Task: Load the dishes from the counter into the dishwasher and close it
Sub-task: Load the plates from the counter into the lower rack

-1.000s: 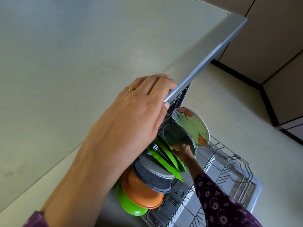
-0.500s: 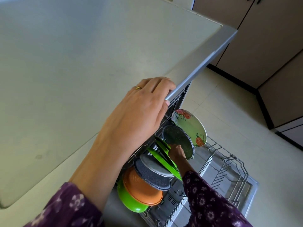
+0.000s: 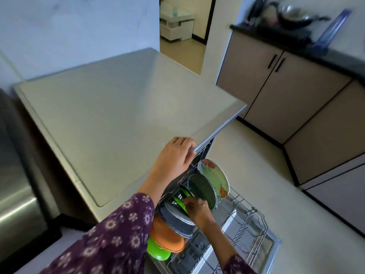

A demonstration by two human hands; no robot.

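Observation:
The dishwasher's lower rack (image 3: 254, 220) is pulled out over the open door, with several dishes standing in it: a floral plate (image 3: 215, 175), a dark speckled plate (image 3: 201, 189), green plates (image 3: 180, 201), a grey plate (image 3: 175, 213), a dark speckled dish (image 3: 173, 224), an orange plate (image 3: 166, 237) and a green bowl (image 3: 157, 252). My right hand (image 3: 197, 209) reaches down among them and pinches the edge of a green plate. My left hand (image 3: 175, 157) grips the front edge of the grey counter (image 3: 110, 119), fingers curled over it.
A steel appliance (image 3: 13, 194) stands at the left. Beige cabinets (image 3: 276, 86) with black handles line the right wall, under a dark worktop (image 3: 296, 42) carrying pans. A doorway (image 3: 183, 36) opens beyond the counter. Pale floor tiles (image 3: 266, 155) lie to the right of the rack.
The view has pulled back and up, showing the whole counter and room. My left hand stays on the counter edge; my right hand stays at the green plates.

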